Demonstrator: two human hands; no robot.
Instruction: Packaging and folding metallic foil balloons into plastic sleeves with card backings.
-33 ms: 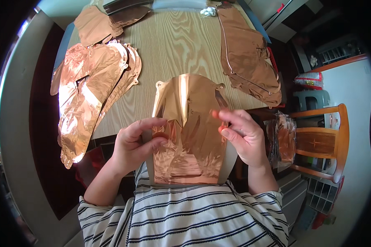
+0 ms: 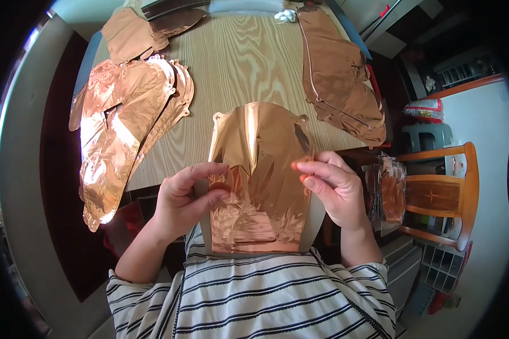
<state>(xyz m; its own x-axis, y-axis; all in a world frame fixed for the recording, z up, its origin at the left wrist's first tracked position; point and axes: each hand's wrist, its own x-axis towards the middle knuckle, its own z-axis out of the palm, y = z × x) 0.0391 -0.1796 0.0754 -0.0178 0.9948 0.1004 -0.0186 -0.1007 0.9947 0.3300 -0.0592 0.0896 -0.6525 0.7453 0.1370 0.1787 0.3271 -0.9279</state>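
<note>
A shiny copper-coloured foil sheet [image 2: 260,209] with a rounded top and small tabs at its upper corners lies in front of my body, its far end over the table edge. It has a raised crease and wrinkles in its lower half. At its left edge my left hand [image 2: 189,189] reaches over the foil, thumb and index finger apart. By the right edge is my right hand [image 2: 333,183], its thumb and index finger apart with a small gap, nothing visible between them. Orange reflections show beside the fingertips. The other left fingers are partly hidden.
On the wood-grain table [image 2: 243,62] lie stacked copper foil pieces [image 2: 124,113] at the left, hanging over the edge, and more foil [image 2: 339,73] at the right with a thin cord. A crumpled white wad [image 2: 285,16] sits at the back. A wooden chair [image 2: 435,195] stands at the right.
My right index finger has dropped slightly toward the thumb. My left hand and the foil sheet stay almost in place.
</note>
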